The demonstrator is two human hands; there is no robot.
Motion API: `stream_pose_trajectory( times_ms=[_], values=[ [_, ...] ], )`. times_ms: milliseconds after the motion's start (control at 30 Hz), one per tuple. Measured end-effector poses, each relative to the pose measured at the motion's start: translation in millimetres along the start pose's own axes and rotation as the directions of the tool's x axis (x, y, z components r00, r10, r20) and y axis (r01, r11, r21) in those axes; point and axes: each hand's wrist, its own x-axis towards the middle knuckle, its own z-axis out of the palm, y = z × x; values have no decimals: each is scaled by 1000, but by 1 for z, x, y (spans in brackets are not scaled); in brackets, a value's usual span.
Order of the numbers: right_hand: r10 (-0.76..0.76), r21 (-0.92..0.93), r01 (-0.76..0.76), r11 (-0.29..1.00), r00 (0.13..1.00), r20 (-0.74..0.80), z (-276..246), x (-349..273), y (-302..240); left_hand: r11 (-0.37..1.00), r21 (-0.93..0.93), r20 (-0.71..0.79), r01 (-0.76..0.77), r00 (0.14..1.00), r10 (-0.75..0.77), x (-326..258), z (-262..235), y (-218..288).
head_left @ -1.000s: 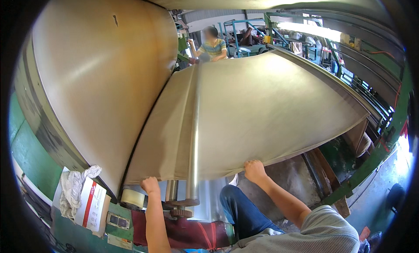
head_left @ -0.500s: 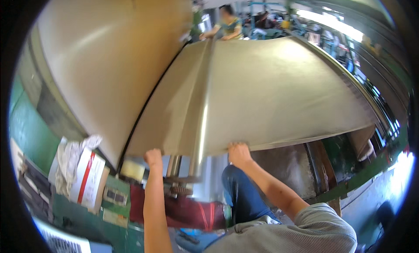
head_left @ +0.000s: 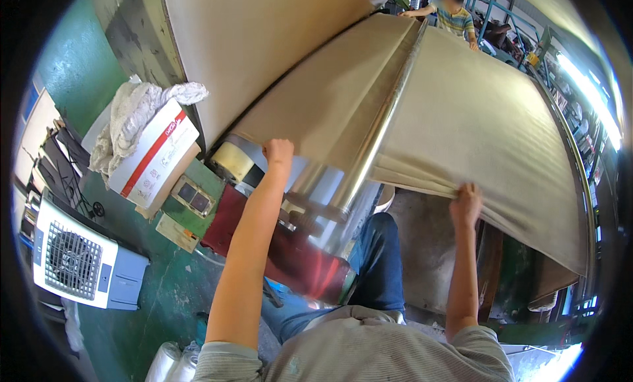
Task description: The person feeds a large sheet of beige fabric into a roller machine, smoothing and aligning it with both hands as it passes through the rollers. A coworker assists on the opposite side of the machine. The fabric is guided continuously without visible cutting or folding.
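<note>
A wide tan sheet (head_left: 488, 112), cloth-like with soft folds, stretches away from me under and past a long shiny metal roller (head_left: 382, 128). My left hand (head_left: 278, 150) is closed on the sheet's near edge, left of the roller. On the roller's right, my right hand (head_left: 467, 201) grips the same near edge, where the sheet bunches into several folds. My fingertips are partly hidden in both grips. At the far side, a person (head_left: 453, 19) in a striped shirt has their hands at the sheet's far edge.
A large tan curved surface (head_left: 264, 39) rises at the left. Beside it stand a white carton (head_left: 155, 154) topped by a crumpled cloth (head_left: 135, 115), and an air cooler (head_left: 82, 253). A dark red wrapped roll (head_left: 283, 263) lies before my legs. A metal rail (head_left: 570, 138) runs along the right.
My view has swung, so the scene appears rotated. My right hand has moved farther right along the sheet's edge, which now shows folds. My left hand still grips the edge.
</note>
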Motion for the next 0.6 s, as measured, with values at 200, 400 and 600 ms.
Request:
stream_pose_trajectory(
  times_ms=[200, 400, 600],
  values=[
    [-92, 85, 81, 993, 986, 142, 7, -48, 0, 954, -27, -341, -299, 900, 272, 2, -2, 5],
    [-95, 179, 47, 983, 958, 269, 14, -65, -50, 982, 22, -126, -189, 974, 190, 8, 24, -1],
    [-180, 236, 132, 963, 964, 197, 36, -69, -82, 994, 85, 156, 70, 984, -83, 5, 14, -6]
  ],
)
